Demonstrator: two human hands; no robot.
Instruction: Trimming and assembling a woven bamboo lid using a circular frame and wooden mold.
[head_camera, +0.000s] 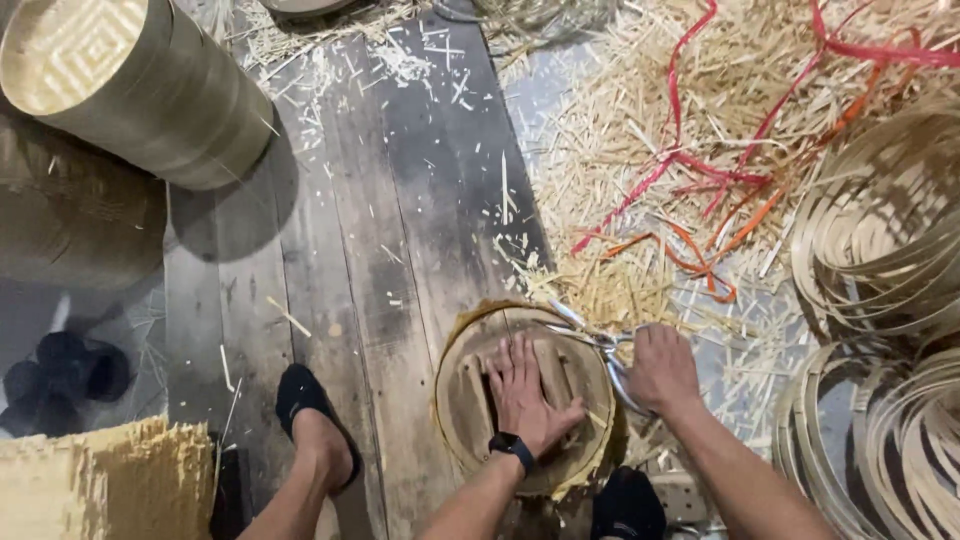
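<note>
Round bamboo lid (525, 400): lying on the plank floor (380, 230) between our feet
Left hand (528, 392): fingers spread flat, pressing the lid down
Right hand (660, 368): clenched on scissors (598, 345), cutting at the far right rim
Progress: we are judging the trimming partly done (near edge is showing ragged strips, offcuts (620, 180) piling beyond)

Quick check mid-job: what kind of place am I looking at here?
Likely a bamboo-basket workshop, worked on the floor: stacked round trays, coils of strips, piles of trimmings, and scissors trimming a round frame.
</note>
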